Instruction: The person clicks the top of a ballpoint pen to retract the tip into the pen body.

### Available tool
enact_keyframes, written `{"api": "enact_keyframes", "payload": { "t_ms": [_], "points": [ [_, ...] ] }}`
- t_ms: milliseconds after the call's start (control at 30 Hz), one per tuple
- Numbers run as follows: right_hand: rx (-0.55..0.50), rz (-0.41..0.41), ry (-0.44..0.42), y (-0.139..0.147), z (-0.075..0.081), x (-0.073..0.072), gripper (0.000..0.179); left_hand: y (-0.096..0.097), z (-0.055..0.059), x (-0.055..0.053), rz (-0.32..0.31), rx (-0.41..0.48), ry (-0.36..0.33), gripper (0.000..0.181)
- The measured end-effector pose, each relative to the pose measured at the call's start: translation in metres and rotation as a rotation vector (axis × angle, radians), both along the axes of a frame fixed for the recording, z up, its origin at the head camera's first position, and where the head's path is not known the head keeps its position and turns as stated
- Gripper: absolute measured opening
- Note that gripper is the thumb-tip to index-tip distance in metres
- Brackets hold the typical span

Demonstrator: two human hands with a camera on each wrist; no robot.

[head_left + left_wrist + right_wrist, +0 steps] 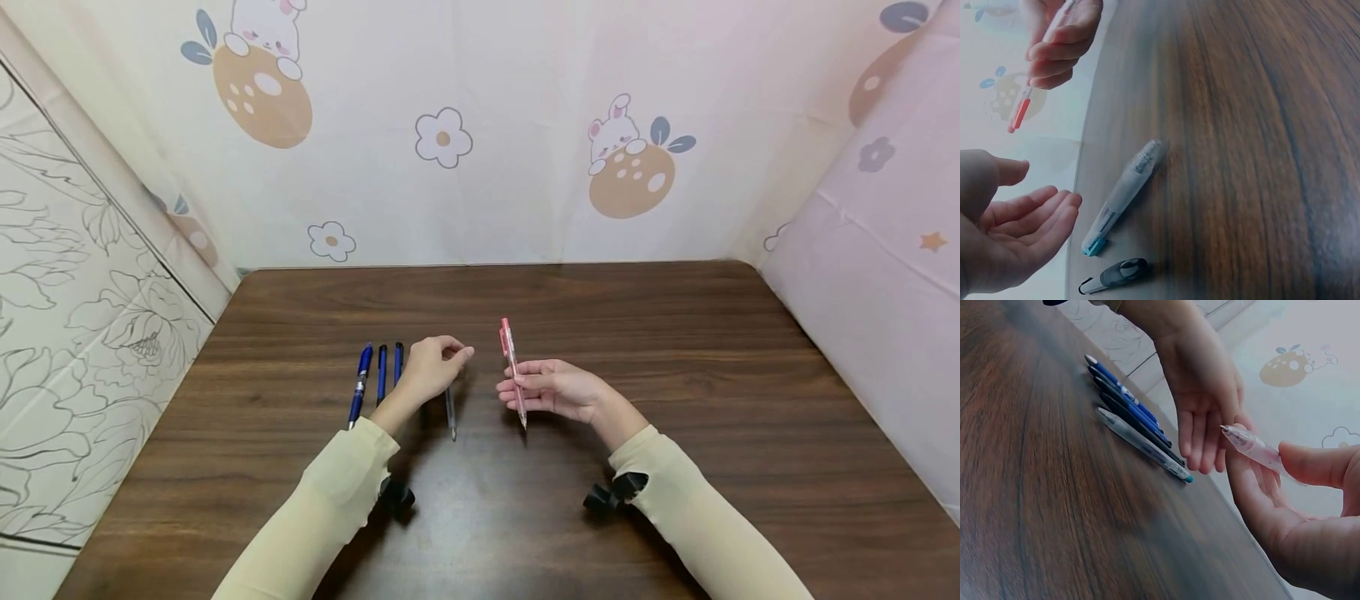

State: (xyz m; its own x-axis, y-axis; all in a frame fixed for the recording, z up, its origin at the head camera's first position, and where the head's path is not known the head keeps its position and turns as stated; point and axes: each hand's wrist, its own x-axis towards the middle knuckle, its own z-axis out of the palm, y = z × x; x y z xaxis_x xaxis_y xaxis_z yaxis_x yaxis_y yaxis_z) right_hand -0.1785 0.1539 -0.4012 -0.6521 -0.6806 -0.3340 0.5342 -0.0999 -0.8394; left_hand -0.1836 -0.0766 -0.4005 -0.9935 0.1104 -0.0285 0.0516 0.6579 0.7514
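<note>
My right hand (558,390) pinches a pink click pen (508,343) between thumb and fingers above the table, its pink clip end up and its tip pointing down. My left hand (427,373) hovers over the row of pens with its fingers loose and nothing in them. Under it lies a clear pen (451,414) with a teal end, partly covered in the head view. A dark pen (1124,273) shows beside the clear one in the left wrist view. Farther left in the row are a blue pen with a silvery band (360,387) and two slimmer blue pens with dark ends.
The pens lie side by side on a dark wood-grain table (675,333). A pale curtain (517,192) with rabbits and flowers hangs along the back edge and right side. Black wrist cameras (396,497) sit under both cream sleeves (330,492).
</note>
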Motion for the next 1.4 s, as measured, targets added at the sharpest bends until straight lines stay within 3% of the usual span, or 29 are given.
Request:
{"api": "enact_keyframes", "payload": {
  "t_ms": [167, 300, 467, 633, 767, 867, 1000, 1233, 1400],
  "points": [
    [-0.034, 0.036, 0.01, -0.003, -0.002, 0.001, 0.051, 0.001, -0.002, -0.003, -0.001, 0.074, -0.003, 0.027],
    [-0.067, 0.052, 0.008, -0.005, -0.003, 0.004, 0.051, 0.003, -0.001, -0.004, -0.01, 0.124, 0.0, 0.03],
    [-0.071, 0.056, 0.011, -0.007, -0.001, 0.007, 0.047, 0.006, 0.003, -0.004, -0.04, 0.288, -0.035, 0.033],
    [-0.073, 0.076, 0.024, -0.008, -0.001, 0.009, 0.042, 0.009, 0.006, -0.005, -0.076, 0.514, -0.159, 0.037],
    [-0.08, 0.095, 0.032, -0.011, -0.002, 0.01, 0.05, 0.011, 0.009, -0.008, -0.053, 0.711, -0.324, 0.038],
    [-0.078, 0.103, 0.032, -0.014, -0.003, 0.009, 0.048, 0.009, 0.009, -0.01, -0.026, 0.812, -0.399, 0.04],
    [-0.073, 0.111, 0.028, -0.016, -0.003, 0.01, 0.047, 0.006, 0.009, -0.011, -0.04, 0.909, -0.45, 0.043],
    [-0.097, 0.148, 0.039, -0.019, -0.006, 0.009, 0.045, 0.004, 0.008, -0.013, -0.123, 1.028, -0.535, 0.048],
    [-0.089, 0.138, 0.031, -0.02, -0.006, 0.01, 0.044, 0.005, 0.008, -0.014, -0.093, 1.065, -0.57, 0.043]
  ]
}}
